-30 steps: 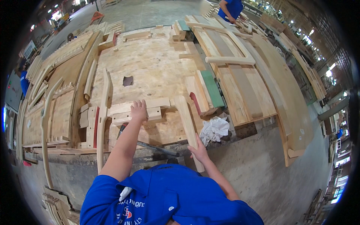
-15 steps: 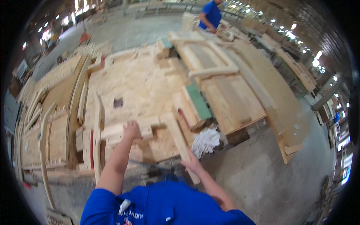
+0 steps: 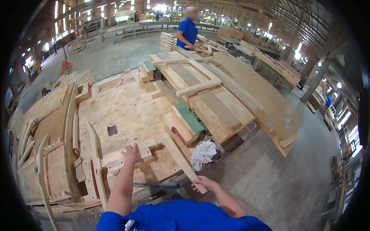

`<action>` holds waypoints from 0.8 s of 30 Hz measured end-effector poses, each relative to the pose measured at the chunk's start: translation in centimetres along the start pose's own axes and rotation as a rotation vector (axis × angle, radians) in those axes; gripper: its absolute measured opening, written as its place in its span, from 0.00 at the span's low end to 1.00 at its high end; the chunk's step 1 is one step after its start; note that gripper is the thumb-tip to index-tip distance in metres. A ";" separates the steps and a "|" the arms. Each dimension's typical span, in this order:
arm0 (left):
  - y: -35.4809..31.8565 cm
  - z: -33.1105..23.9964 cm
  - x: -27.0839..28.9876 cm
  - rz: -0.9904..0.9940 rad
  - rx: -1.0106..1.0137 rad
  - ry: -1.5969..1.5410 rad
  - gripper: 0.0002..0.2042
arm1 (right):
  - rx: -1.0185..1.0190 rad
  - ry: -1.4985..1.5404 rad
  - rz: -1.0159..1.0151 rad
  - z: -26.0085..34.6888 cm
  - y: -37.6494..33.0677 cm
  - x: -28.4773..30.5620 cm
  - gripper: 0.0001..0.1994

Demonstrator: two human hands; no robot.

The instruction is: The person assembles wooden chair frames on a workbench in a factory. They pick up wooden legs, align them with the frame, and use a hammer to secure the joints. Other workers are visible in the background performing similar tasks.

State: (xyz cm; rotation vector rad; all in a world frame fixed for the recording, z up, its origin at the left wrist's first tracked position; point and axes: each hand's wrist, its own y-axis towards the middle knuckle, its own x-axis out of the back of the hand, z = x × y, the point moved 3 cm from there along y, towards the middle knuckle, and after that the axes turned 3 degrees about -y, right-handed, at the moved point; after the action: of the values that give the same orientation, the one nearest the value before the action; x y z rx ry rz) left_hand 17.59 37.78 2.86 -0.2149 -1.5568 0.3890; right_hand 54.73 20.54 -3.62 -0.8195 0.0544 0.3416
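Observation:
My right hand [image 3: 205,184] is closed around the near end of a pale, flat wooden leg [image 3: 178,158], which slants away from me to the left. The leg's far end meets a drilled wooden rail [image 3: 145,146] lying across the workbench. Over that rail, my left hand [image 3: 132,154] has its fingers apart and grips nothing; whether the fingertips touch the wood I cannot tell. Left of this hand stands a curved wooden leg [image 3: 96,154], pointing away from me along a red-edged block [image 3: 92,179].
A green-topped wooden block [image 3: 189,117] and a crumpled white cloth [image 3: 203,154] lie to the right. Beyond them, a U-shaped wooden frame [image 3: 200,86] rests on panels. Curved wooden parts [image 3: 40,161] are stacked at left. Another person [image 3: 187,32] in blue stands at the back.
The view has tilted up, showing more of the hall. My left hand's fingers have spread and lifted from the rail. My right hand still holds the leg.

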 end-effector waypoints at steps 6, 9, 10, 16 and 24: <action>-0.9 -0.7 -1.7 -0.060 -0.049 -0.057 0.53 | 0.210 -0.063 -0.125 -0.4 -0.5 -0.9 0.13; -1.5 -1.9 -1.4 -0.203 -0.146 -0.220 0.46 | 0.479 -0.472 -0.437 2.3 -2.2 -2.3 0.21; -2.5 -4.2 -1.5 -0.167 -0.261 -0.355 0.44 | 0.595 -0.663 -0.638 3.9 -3.1 -3.2 0.23; -6.8 -12.5 1.2 0.591 -0.333 -2.287 0.41 | 1.021 -1.196 -0.696 14.0 -5.2 -14.6 0.33; -5.0 -8.8 5.9 0.617 -0.357 -2.564 0.40 | 1.557 -0.926 -0.684 26.4 -7.5 -16.0 0.36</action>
State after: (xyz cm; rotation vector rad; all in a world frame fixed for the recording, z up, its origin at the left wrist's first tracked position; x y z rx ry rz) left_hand 26.66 36.35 10.14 -0.5433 -4.1272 0.9957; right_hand 39.84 30.45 22.61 0.9131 -0.7352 -0.0643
